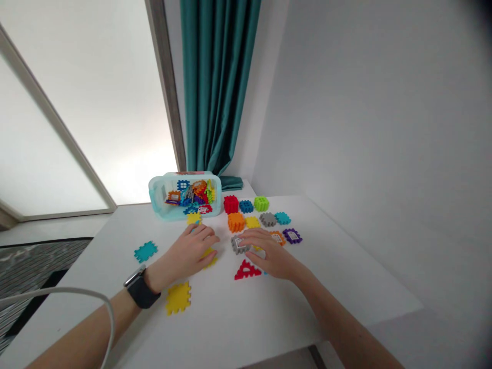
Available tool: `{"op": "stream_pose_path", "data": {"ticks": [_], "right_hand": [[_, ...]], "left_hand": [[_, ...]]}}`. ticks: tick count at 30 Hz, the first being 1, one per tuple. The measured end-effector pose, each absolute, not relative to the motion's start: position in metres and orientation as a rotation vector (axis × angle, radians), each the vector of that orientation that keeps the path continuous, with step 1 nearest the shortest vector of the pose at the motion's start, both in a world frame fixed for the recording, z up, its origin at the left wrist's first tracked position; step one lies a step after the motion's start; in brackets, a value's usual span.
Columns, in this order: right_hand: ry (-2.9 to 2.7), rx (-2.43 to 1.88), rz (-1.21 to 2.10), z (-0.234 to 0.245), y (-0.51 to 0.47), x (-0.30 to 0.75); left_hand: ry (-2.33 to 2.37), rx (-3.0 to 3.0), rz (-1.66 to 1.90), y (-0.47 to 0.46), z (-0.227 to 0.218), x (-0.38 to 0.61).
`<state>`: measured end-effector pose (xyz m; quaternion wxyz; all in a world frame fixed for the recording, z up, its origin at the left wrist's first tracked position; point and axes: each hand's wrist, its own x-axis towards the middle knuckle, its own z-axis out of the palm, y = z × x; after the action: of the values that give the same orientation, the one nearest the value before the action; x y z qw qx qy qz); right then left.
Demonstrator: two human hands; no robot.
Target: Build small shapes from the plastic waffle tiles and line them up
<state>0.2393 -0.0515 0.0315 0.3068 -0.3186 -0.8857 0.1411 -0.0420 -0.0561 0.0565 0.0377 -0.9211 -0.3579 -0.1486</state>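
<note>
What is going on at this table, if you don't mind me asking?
A person is handling colourful plastic waffle blocks on a white table. Their left hand lies partly over a yellow block, and their right hand touches a grey block. More blocks lie loose around them, and a pale turquoise plastic tub behind holds a jumble of others.

nothing readable on the plastic tiles point(236, 222)

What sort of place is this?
Probably a room in a home or a playroom, going by the teal curtain, the white table with colourful interlocking toy pieces on it, and the pale blue plastic tub holding more of them.
</note>
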Motion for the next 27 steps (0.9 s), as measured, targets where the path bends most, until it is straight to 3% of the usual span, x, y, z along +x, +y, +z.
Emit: {"op": "stream_pose_path", "data": {"ticks": [11, 27], "right_hand": [[-2.617, -0.822, 0.433, 0.045, -0.046, 0.153], [-2.693, -1.008, 0.258, 0.016, -0.066, 0.103]], "left_hand": [[-1.407, -2.705, -0.439, -0.071, 0.030, -0.120], [-1.569, -2.737, -0.578, -0.072, 0.001, -0.123]]}}
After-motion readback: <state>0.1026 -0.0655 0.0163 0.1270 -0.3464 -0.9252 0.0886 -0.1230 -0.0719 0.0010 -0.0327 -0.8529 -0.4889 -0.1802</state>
